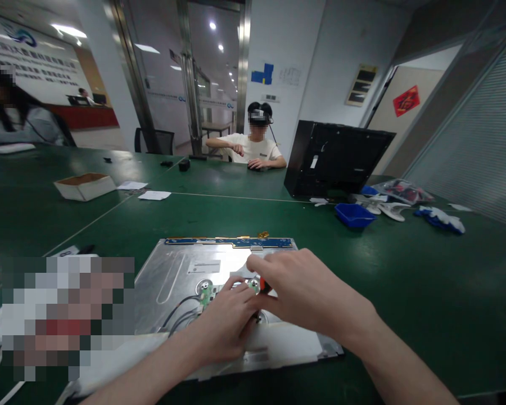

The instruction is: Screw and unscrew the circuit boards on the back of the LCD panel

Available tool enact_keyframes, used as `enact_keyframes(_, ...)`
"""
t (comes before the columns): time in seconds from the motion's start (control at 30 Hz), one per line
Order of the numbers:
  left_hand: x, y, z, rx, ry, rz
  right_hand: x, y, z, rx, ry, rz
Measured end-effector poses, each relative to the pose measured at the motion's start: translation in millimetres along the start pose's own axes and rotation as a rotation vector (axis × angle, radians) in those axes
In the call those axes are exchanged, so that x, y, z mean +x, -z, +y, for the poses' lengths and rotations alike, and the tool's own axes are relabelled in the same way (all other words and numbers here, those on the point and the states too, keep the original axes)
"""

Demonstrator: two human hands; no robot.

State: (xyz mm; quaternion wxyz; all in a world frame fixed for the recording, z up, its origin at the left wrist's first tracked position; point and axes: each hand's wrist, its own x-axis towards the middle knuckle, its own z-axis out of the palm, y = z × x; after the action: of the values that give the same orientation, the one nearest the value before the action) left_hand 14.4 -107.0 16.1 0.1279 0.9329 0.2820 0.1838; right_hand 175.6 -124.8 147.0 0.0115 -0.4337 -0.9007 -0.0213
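Note:
A silver flat display panel [175, 281] lies back side up on the table in front of me, with a blue circuit strip [231, 243] along its far edge. My right hand [295, 281] is closed round an orange-handled screwdriver [264, 285] over the middle of the panel; its tip is hidden. Beside it, my left hand [231, 315] bends its fingers together at a small green circuit board [206, 295], and what they pinch is hidden. Dark cables [179, 309] run from this board toward the panel's near left side.
A large black monitor housing [337, 154] stands at the back right, near a blue tray [354, 215] and gloves [441, 219]. A cardboard box [85, 187] sits at the left on the green table [219, 216]. Another person [255, 146] sits opposite; one more [21, 118] is far left.

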Motion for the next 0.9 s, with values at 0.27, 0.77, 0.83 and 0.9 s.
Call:
enact_keyframes(0.27, -1.8, -3.0, -1.6, -0.023, 0.011, 0.001, 4.1, 0.3, 3.0, -0.043, 0.039, 0.014)
enact_keyframes(0.77, -1.3, -0.7, -2.4, 0.014, -0.019, -0.039, 3.9, -1.5, -0.7, -0.087, -0.019, 0.045)
enact_keyframes(0.83, -1.3, -1.6, -2.9, 0.018, -0.021, -0.028, 0.7, 1.5, 1.8, -0.042, 0.030, 0.023)
enact_keyframes(0.9, -1.4, -2.0, -3.0, 0.023, -0.017, -0.021, -2.9, 4.2, 4.4, -0.001, 0.068, 0.004)
